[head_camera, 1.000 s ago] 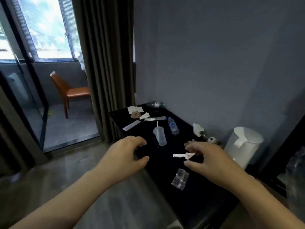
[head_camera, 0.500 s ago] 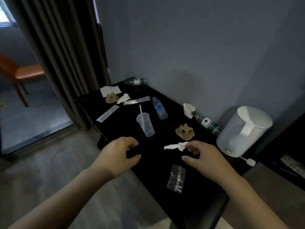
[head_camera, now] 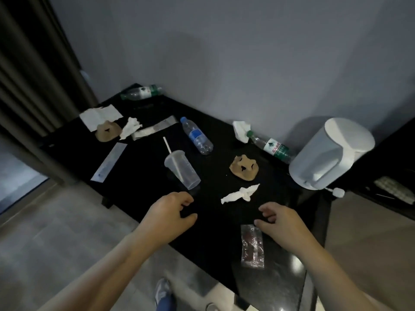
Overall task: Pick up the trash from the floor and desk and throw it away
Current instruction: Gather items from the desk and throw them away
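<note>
Trash lies scattered over a low black desk (head_camera: 139,176). A clear plastic cup with a straw (head_camera: 182,169) lies tipped just beyond my left hand (head_camera: 170,217), which hovers empty with curled fingers. A twisted white tissue (head_camera: 241,194) rests ahead of my right hand (head_camera: 278,223), also empty, fingers apart. A clear wrapper (head_camera: 252,245) lies beside that hand. Farther back are a brown paper mould (head_camera: 244,167), a blue-label bottle (head_camera: 196,135), a green-label bottle (head_camera: 270,146) and a crumpled tissue (head_camera: 241,130).
A white kettle (head_camera: 330,156) stands at the desk's right end by the wall. At the far left lie paper sheets (head_camera: 100,115), another brown mould (head_camera: 107,131), a long wrapper (head_camera: 109,161) and another bottle (head_camera: 141,93). Curtains (head_camera: 33,70) hang left. My shoe (head_camera: 162,292) is on the floor.
The view has swung down and closer to the desk. My right hand has drawn back from the twisted tissue toward the clear wrapper. Both hands stay empty.
</note>
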Demonstrator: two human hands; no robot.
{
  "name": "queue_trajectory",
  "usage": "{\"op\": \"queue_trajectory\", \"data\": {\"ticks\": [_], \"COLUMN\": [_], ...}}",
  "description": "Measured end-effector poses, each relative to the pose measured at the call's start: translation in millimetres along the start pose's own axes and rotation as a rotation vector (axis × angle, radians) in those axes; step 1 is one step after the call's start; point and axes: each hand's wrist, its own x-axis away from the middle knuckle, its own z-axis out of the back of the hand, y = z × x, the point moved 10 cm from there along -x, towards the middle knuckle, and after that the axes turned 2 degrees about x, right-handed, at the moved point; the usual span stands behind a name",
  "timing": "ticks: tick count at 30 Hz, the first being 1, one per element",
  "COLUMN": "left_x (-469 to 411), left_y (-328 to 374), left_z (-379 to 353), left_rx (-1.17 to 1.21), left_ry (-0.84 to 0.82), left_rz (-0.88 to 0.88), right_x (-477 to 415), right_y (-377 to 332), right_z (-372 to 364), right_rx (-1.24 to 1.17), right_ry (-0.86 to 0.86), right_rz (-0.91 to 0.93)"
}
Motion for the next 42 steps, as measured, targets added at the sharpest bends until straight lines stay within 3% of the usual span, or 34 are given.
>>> {"op": "queue_trajectory", "data": {"ticks": [10, 18, 22, 42], "left_x": [-82.3, -126.3, -151.4, -211.7], "left_y": [-15.0, 10.4, 23.7, 61.3], "left_z": [-12.6, -67.5, -104.0, -227.9], "left_rx": [-0.031, -0.146, -0.221, -0.529], "left_ry": [-0.268, -0.424, -0.465, -0.595], "left_rz": [-0.147, -0.214, -0.195, -0.295], "right_x": [3.0, -5.8, -12.2, -30.1], "right_y": [27.4, 75.8, 99.6, 123.2], "right_z": [-34.0, -60.1, -85.7, -116.6], "right_rx": [0.009, -0.049, -0.070, 0.048], "right_ry": [0.162, 0.167, 0.087, 0.098], "right_rz": [-0.344, -0.518, -0.558, -0.656]}}
